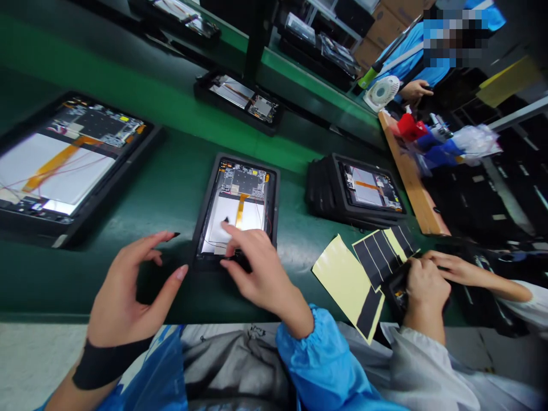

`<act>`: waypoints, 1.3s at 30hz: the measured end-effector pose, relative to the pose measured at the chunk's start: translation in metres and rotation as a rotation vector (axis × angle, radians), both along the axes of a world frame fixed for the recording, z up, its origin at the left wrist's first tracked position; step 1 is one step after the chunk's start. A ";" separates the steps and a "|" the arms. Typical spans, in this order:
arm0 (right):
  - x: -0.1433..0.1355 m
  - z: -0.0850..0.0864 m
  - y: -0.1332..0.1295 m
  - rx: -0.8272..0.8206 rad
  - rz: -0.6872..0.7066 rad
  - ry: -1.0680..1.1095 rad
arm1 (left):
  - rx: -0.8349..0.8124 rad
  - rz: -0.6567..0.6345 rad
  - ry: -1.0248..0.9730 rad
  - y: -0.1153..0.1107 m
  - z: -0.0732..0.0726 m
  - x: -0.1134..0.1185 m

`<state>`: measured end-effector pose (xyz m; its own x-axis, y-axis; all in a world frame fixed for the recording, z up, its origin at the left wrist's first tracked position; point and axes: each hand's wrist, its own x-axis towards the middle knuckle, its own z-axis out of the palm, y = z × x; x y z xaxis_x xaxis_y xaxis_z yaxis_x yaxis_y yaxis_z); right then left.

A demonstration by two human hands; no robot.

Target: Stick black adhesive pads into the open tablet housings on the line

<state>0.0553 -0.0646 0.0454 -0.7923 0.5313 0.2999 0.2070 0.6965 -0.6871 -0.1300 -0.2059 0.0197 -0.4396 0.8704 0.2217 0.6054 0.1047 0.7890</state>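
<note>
An opened tablet [245,181] is lying in a black tray [274,200], presumably for steadiness, the right hand [262,268] hovering over it with thumb and forefinger parted, the left hand [124,291] hovering beside it, thumb spread from forefinger, whose tip is carrying perhaps black tape [176,234].

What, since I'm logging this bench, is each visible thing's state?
Front tablet: opened, insides showing
Left tablet: opened, insides showing
Tablet beyond front tablet: opened
Right stack: top tablet opened
Yellow sheet: bare but for one black strip
Striped sheet: black strips on, one gap
Fan: running or not, cannot tell
Left hand: open
Right hand: thumb and forefinger apart
</note>
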 end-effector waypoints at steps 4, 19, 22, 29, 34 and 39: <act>0.032 0.005 0.009 0.066 -0.182 0.103 | 0.101 -0.202 0.312 0.018 -0.006 0.001; 0.054 -0.028 -0.004 0.308 -0.158 0.104 | 0.030 -0.455 0.464 0.098 -0.004 0.030; 0.058 -0.030 -0.003 0.298 -0.126 0.041 | 0.018 -0.435 0.442 0.098 -0.007 0.026; 0.054 -0.023 -0.004 0.233 -0.123 -0.009 | 0.059 -0.420 0.411 0.098 -0.009 0.024; 0.042 -0.022 -0.015 0.150 -0.249 0.026 | 0.040 -0.419 0.413 0.098 -0.010 0.023; 0.039 -0.023 -0.023 0.118 -0.306 0.055 | 0.029 -0.409 0.424 0.097 -0.009 0.023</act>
